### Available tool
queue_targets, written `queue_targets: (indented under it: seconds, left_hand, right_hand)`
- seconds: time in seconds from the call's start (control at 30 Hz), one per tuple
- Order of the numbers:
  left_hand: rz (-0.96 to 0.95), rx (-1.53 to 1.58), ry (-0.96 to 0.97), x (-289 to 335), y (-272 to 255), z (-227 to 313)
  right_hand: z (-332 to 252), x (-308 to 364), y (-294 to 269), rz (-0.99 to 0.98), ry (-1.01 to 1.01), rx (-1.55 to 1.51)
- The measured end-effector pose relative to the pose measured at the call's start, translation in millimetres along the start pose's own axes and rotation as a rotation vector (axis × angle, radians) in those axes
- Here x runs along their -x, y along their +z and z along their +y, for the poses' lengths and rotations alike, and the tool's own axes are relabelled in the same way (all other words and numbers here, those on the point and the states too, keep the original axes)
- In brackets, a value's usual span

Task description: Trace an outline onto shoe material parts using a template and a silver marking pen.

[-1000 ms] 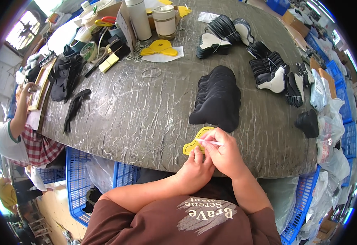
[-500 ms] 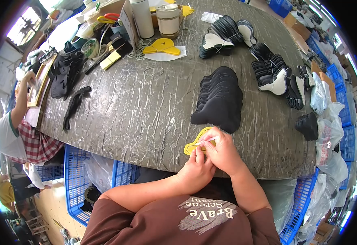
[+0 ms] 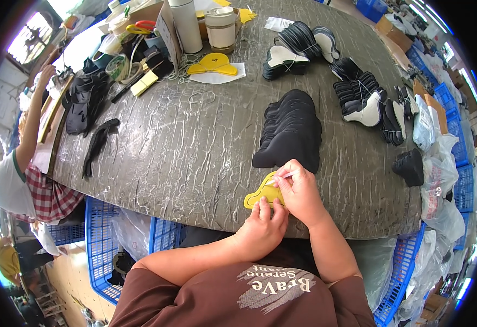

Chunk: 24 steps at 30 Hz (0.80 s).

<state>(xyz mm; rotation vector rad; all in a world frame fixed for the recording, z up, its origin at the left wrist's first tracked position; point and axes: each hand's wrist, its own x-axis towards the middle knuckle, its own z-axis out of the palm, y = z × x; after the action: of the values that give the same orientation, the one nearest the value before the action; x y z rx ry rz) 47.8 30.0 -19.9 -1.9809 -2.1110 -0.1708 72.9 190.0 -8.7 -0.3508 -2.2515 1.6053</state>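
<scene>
At the near edge of the table, my left hand (image 3: 262, 228) presses its fingertips onto a yellow template (image 3: 257, 197) with slots cut in it, holding it down. My right hand (image 3: 301, 196) is closed in a pinch around a slim white pen (image 3: 271, 183), whose tip rests at the template's upper part. Part of the template is covered by my fingers, and whatever lies under it is hidden. Just beyond my hands, a fanned stack of black fabric pieces (image 3: 290, 131) lies on the table.
Tied bundles of black and white pieces (image 3: 361, 101) lie at the right, with a small black stack (image 3: 409, 168) nearer. A second yellow template (image 3: 212, 64), a white bottle (image 3: 186, 27) and a jar (image 3: 221, 30) are at the back. Blue crates (image 3: 99, 245) flank me; another person (image 3: 15, 174) works left.
My right hand has shifted slightly up and away from my left, moving the pen along the template. My left fingers have spread over the template, uncovering more of it.
</scene>
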Motion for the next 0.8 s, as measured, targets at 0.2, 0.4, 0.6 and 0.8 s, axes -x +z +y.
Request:
queue_targets:
  seconds: [0.2, 0.4, 0.6, 0.8]
  left_hand:
    - [-0.008, 0.012, -0.017, 3, -2, 1]
    - [-0.038, 0.015, -0.004, 3, -1, 0]
    - [-0.039, 0.055, -0.003, 2, -3, -1]
    - [-0.048, 0.080, -0.002, 2, -4, -2]
  right_hand:
    - [4, -2, -3, 0.124, -0.032, 0.044]
    - [-1, -3, -4, 0.188, -0.007, 0.073]
    - [1, 1, -11, 0.199, 0.007, 0.100]
    - [1, 3, -12, 0.222, 0.001, 0.134]
